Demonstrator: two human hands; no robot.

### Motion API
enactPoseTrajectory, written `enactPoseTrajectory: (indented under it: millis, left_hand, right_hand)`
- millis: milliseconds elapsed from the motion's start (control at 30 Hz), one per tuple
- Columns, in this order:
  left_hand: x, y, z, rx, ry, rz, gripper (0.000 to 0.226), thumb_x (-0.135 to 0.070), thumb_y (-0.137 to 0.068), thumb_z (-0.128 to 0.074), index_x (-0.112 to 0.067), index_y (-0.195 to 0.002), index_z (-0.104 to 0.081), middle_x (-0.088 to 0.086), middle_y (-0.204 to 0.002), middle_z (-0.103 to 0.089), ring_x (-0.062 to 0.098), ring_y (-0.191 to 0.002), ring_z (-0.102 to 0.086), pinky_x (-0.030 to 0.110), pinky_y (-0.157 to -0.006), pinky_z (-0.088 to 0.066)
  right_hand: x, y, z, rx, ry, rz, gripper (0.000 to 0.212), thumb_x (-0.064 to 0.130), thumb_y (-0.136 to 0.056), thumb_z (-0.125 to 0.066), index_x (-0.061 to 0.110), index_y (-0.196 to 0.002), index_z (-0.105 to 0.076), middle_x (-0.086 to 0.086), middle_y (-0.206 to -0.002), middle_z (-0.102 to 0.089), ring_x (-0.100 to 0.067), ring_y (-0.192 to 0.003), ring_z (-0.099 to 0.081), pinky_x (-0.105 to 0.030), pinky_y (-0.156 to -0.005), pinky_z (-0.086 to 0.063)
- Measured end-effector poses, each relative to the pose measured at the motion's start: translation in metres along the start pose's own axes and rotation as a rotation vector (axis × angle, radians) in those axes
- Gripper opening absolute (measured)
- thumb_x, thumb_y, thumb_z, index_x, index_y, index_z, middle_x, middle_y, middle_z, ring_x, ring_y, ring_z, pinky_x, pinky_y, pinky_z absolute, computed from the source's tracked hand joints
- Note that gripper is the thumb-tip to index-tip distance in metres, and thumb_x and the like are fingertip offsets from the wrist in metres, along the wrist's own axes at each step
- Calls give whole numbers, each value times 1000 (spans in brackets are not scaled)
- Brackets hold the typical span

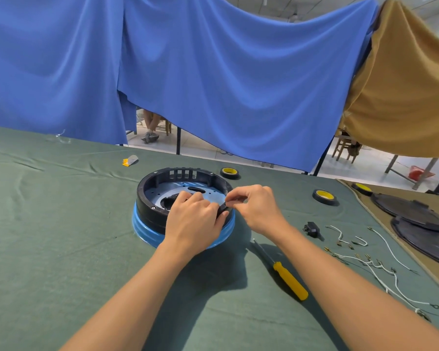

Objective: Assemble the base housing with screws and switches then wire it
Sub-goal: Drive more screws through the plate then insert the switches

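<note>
A round black base housing (pixel 151 196) with a pale blue lower rim stands on the green cloth at mid-table. My left hand (pixel 195 219) lies over its near right rim, fingers curled on the rim. My right hand (pixel 255 207) is right beside it and pinches a small dark part at that same rim edge; the part is mostly hidden by my fingers. A yellow-handled screwdriver (pixel 289 279) lies to the right of the housing. A small black switch (pixel 312 229) and several white wires (pixel 380 269) with metal terminals lie further right.
Two tape rolls (pixel 230 172) (pixel 325 196) lie behind and to the right of the housing, a third at the brown mat's edge. Dark round covers (pixel 411 209) sit on the brown mat at far right. A yellow-grey scrap (pixel 129 160) lies at the back. Blue curtains hang behind.
</note>
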State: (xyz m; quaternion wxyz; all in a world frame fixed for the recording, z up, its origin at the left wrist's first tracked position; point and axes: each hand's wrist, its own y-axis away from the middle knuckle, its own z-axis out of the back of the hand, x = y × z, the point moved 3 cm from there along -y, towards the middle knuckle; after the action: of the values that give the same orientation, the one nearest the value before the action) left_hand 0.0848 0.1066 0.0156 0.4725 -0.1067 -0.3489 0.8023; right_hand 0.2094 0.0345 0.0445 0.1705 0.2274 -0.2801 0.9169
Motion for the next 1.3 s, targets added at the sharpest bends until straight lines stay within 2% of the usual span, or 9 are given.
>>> enactPoseTrajectory:
  millis: [300,400,533,733,900,1000,1100,1200,1300]
  left_hand:
    - [3,-2,-2,-21,16,5,43,-47,-94,-47,-20,-71,-71,-4,-64,-68,19,-67,-61,35,-72,-42]
    - [2,0,-2,-26,30,6,43,-48,-95,-47,-20,-73,-71,-4,-65,-69,19,-67,-61,35,-72,-42]
    - [2,0,-1,-30,26,15,44,-49,-96,-44,-21,-77,-73,-5,-66,-70,18,-69,-63,34,-73,-42]
    - [2,0,-1,-13,47,22,48,-52,-98,-36,-25,-86,-74,-6,-73,-72,16,-74,-64,34,-76,-43]
    - [1,0,1,-13,54,24,46,-51,-98,-39,-24,-86,-74,-5,-73,-72,18,-74,-65,34,-75,-44]
    - [0,0,4,-44,48,30,36,-46,-95,-51,-20,-85,-72,-3,-71,-71,21,-75,-65,36,-76,-43]
    - [-9,-1,9,-98,25,29,25,-40,-87,-64,-16,-89,-70,-2,-74,-70,25,-78,-63,38,-77,-44]
    - [-22,-1,9,-106,2,5,23,-38,-81,-70,-15,-88,-69,-2,-79,-68,26,-78,-62,39,-75,-44]
    - [-25,1,4,-55,2,6,26,-37,-78,-74,-14,-89,-69,-1,-83,-67,26,-81,-62,39,-75,-44]
  right_hand:
    - [-10,3,3,-25,36,38,27,2,-90,-58,20,-103,-75,4,-103,-72,-7,-90,-59,-25,-85,-51]
    - [-12,6,7,-47,68,70,28,2,-91,-56,20,-102,-75,4,-109,-68,-9,-96,-56,-28,-87,-49]
    - [-10,10,3,45,113,117,27,8,-91,-58,25,-104,-74,11,-115,-62,-10,-107,-54,-32,-93,-47]
    - [-2,10,1,125,173,43,27,15,-95,-55,30,-109,-72,14,-125,-55,-10,-118,-45,-36,-97,-42]
    - [-3,16,12,322,174,24,39,19,-95,-57,35,-131,-59,10,-142,-44,-11,-132,-35,-37,-112,-32]
    - [-20,23,31,155,85,-3,42,14,-92,-59,31,-130,-60,5,-132,-54,-9,-113,-51,-20,-95,-34]
    - [-53,31,54,-45,122,-173,30,11,-90,-59,20,-116,-70,-1,-113,-67,-13,-92,-57,-21,-83,-38]
    - [-85,41,64,-65,247,-346,23,13,-91,-59,17,-109,-73,-2,-109,-72,-20,-100,-63,-32,-93,-48]
    - [-98,53,60,-1,357,-407,21,20,-92,-60,21,-109,-72,-3,-108,-71,-24,-103,-63,-35,-89,-50]
